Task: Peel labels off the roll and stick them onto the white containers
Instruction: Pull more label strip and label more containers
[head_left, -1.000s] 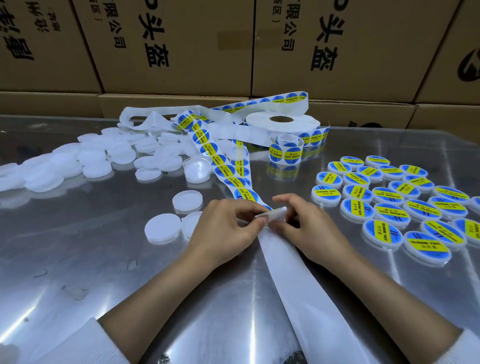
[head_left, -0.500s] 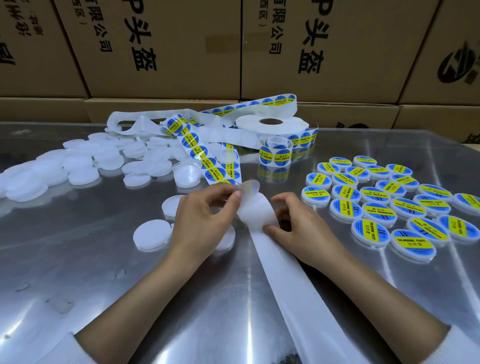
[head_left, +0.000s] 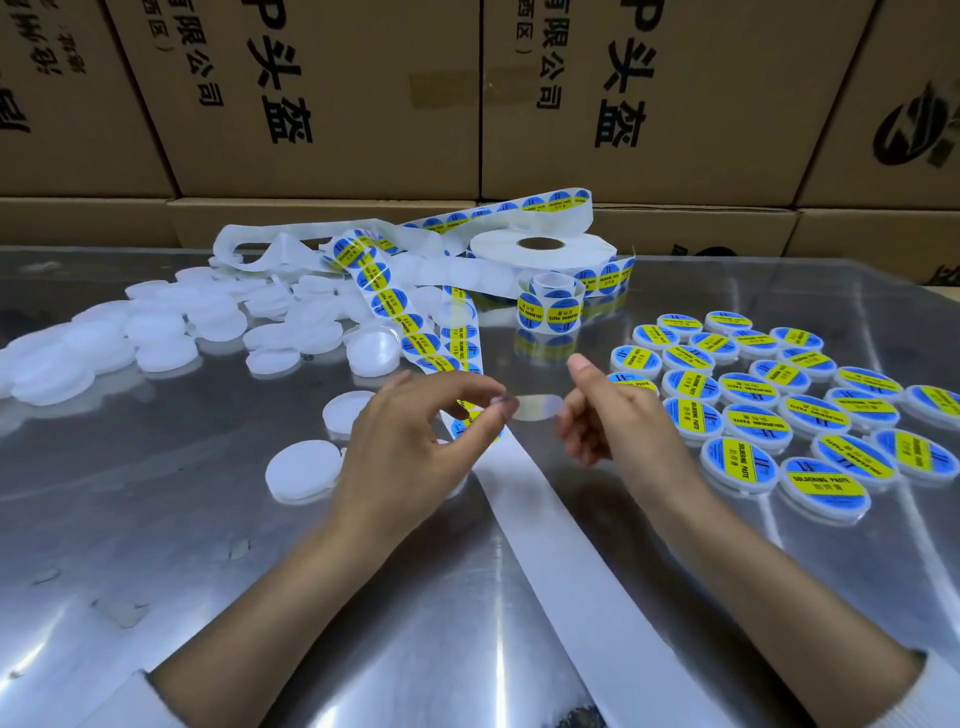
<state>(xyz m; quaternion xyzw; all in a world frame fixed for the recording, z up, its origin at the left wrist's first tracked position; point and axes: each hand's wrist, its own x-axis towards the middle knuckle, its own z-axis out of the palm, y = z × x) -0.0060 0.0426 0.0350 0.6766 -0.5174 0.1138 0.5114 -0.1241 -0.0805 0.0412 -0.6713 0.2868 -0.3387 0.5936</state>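
My left hand (head_left: 415, 441) pinches a peeled label (head_left: 535, 408) between thumb and forefinger; the label shows its pale back and hangs just above the table. My right hand (head_left: 613, 415) hovers close to the label's right edge, thumb raised, fingers loosely curled, nothing in it. The bare white backing strip (head_left: 545, 519) runs from under my left hand towards me. Its printed part (head_left: 387, 301) leads back to the label roll (head_left: 540, 249). Unlabelled white containers (head_left: 304, 470) lie left of my left hand. Labelled blue-and-yellow containers (head_left: 753, 423) lie to the right.
A heap of several more white containers (head_left: 156, 332) covers the far left of the shiny metal table (head_left: 156, 545). A small coil of labels (head_left: 550, 309) stands in front of the roll. Cardboard boxes (head_left: 332, 93) wall off the back.
My left hand has pulled the label free of the strip and lifted it. My right hand has let go of the strip and risen beside the label. The strip lies flat.
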